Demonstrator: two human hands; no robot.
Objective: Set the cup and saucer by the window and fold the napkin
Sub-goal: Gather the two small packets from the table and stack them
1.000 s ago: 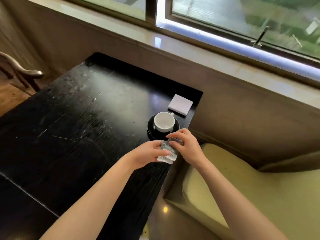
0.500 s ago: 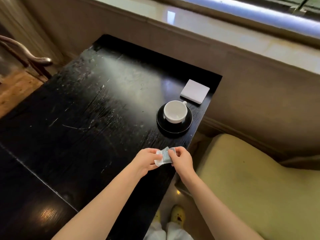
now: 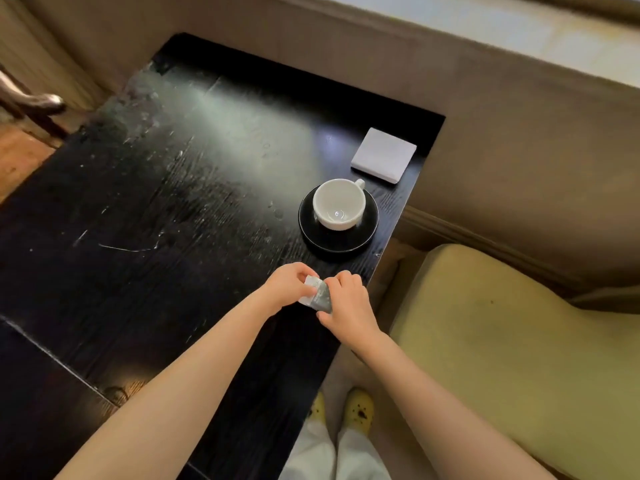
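I see a dark table [image 3: 145, 209] filling the frame's left. Right of centre, a white cup [image 3: 338, 203] sits on a black saucer [image 3: 337, 239]. Just below, my left hand [image 3: 289, 285] and right hand [image 3: 347, 308] pinch a small packet [image 3: 320, 298]. A folded napkin [image 3: 382, 155] lies upper right.

A glossy black wooden table [image 3: 166, 209] with scratched grain holds a shiny white ceramic cup [image 3: 338, 203] on a glossy black saucer [image 3: 337, 242], beside a matt white folded napkin [image 3: 383, 155].

Home or café lounge: black table [image 3: 166, 209], cushioned armchair [image 3: 519, 341], window ledge [image 3: 485, 32].
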